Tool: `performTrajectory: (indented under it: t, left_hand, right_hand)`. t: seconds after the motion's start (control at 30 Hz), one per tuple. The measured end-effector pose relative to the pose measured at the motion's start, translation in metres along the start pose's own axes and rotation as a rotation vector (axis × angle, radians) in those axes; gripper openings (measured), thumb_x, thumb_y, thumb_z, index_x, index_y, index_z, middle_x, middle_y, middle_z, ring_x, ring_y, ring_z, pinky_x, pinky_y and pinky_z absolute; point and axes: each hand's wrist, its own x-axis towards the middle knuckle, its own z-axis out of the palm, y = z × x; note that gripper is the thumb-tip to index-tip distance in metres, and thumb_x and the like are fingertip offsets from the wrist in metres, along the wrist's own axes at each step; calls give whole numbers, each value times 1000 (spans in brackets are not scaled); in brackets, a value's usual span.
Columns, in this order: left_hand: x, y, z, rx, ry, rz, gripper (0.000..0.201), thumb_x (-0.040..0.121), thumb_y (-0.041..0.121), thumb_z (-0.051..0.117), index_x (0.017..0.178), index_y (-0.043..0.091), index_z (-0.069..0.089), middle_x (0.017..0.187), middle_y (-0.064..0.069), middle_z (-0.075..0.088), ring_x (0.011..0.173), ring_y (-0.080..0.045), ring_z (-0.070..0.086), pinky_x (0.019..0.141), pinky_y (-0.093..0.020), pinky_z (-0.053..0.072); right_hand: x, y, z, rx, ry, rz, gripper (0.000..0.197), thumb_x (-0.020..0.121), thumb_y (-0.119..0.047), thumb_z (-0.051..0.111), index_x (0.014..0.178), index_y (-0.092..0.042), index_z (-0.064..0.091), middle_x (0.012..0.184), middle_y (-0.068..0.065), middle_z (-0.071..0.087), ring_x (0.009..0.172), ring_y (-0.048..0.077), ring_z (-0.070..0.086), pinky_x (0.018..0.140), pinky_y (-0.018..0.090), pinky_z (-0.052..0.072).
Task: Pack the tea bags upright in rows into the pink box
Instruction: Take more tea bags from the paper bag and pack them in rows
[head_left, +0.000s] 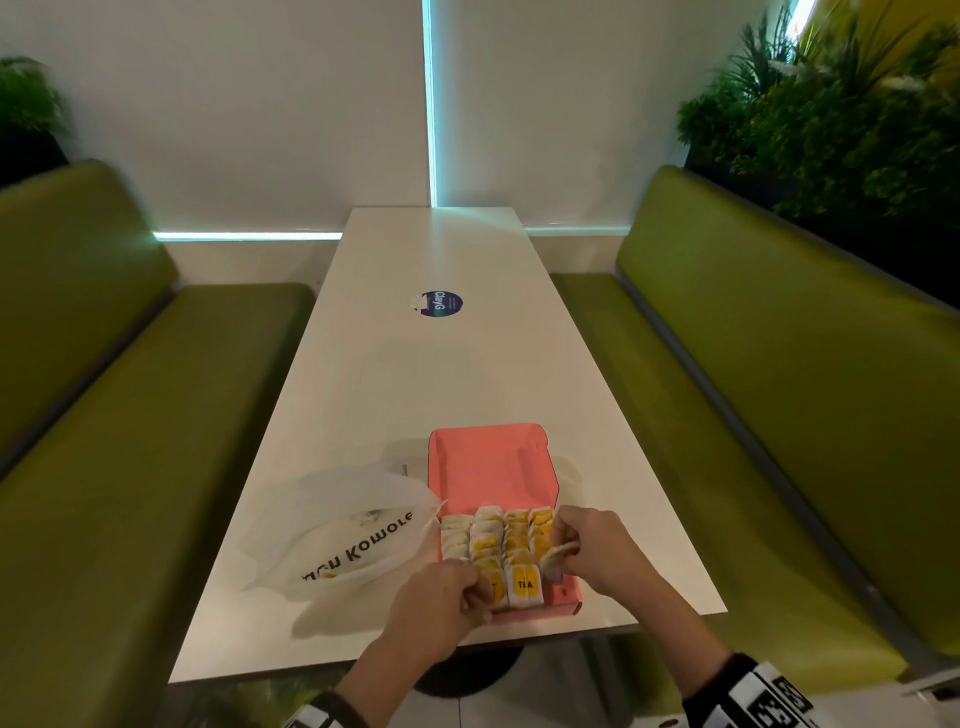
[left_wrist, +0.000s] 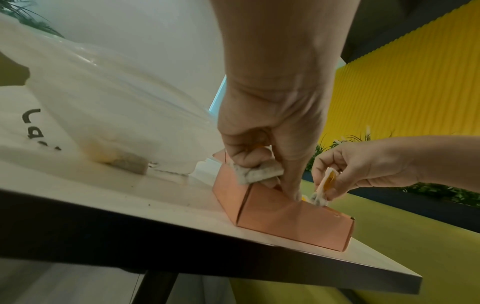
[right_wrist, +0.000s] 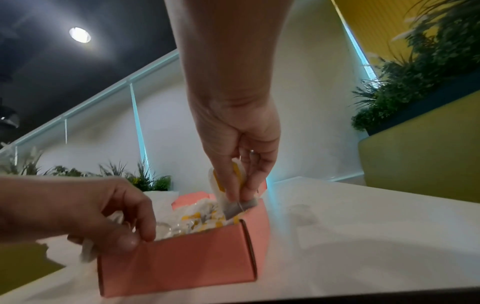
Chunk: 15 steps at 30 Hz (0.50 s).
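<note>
The pink box (head_left: 491, 467) sat open near the front edge of the white counter (head_left: 431, 364), its lid standing up at the far side. Tea bags (head_left: 506, 540) stood upright in four rows inside, leaving the near end of the rightmost row unfilled. The right hand (head_left: 592, 551) pinched one tea bag (right_wrist: 228, 197) between thumb and fingers, its lower end dipping into the box at that right side. The left hand (head_left: 441, 597) was at the near left corner of the box, fingers curled and pinching another tea bag (left_wrist: 257, 172) there. A white plastic bag (head_left: 343, 530) with dark lettering lay just left of the box, touching it.
</note>
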Motion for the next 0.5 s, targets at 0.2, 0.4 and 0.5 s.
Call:
performTrajectory:
  t: [0.2, 0.4, 0.5]
  left_hand:
    - [0, 0, -1, 29, -9, -1, 13, 82, 34, 67, 95, 33, 70, 85, 20, 57, 78, 2, 49, 66, -6, 34]
    - [0, 2, -1, 48, -17, -5, 15, 83, 35, 67, 96, 33, 70, 98, 14, 64, 82, 1, 50, 73, -11, 38]
    - [0, 3, -1, 57, -28, -13, 15, 83, 36, 66, 97, 33, 70, 100, 14, 65, 84, 0, 51, 74, -12, 39]
  right_hand:
    - [-1, -8, 8, -307, -29, -70, 18, 88, -14, 55, 105, -17, 58, 111, 6, 57, 91, 16, 53, 81, 23, 46]
    - [2, -10, 19, -713, -68, -271, 24, 96, -8, 44, 115, -7, 60, 123, 13, 51, 107, 28, 55, 92, 36, 41]
    - [5, -11, 23, -786, -32, -289, 26, 95, -5, 41, 111, -7, 61, 122, 11, 54, 116, 29, 48, 94, 40, 34]
